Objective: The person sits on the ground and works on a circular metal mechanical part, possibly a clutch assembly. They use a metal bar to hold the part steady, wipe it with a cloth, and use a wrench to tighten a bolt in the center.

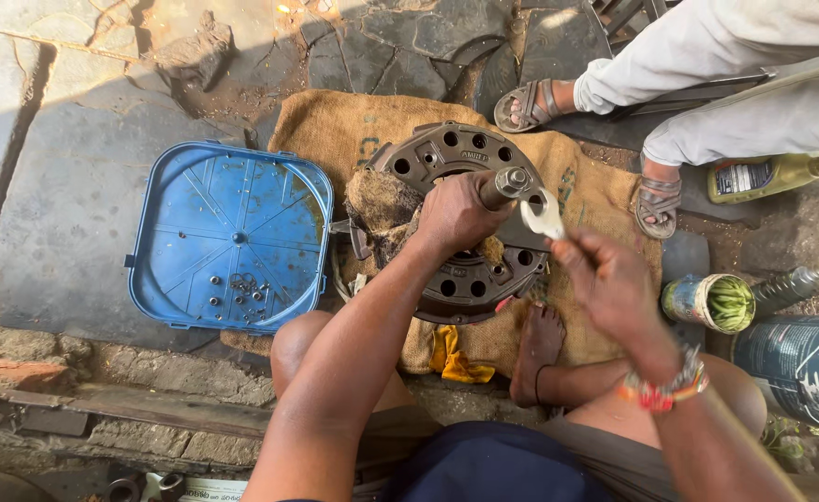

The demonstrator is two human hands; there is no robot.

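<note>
I see right hand (pixel 611 279) pinching spanner (pixel 543 217); left hand (pixel 456 212) clamped on shaft (pixel 502 185) over clutch plate (pixel 461 279); blue tray (pixel 186 200) holds bolts (pixel 240 290).

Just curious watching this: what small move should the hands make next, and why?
Probably bring the spanner in the right hand onto the nut at the shaft's tip. The left hand grips that shaft upright over the clutch plate, and the spanner's head hovers just beside it.

Head camera looks steeply down, close above the burlap sack (pixel 335 130).
</note>
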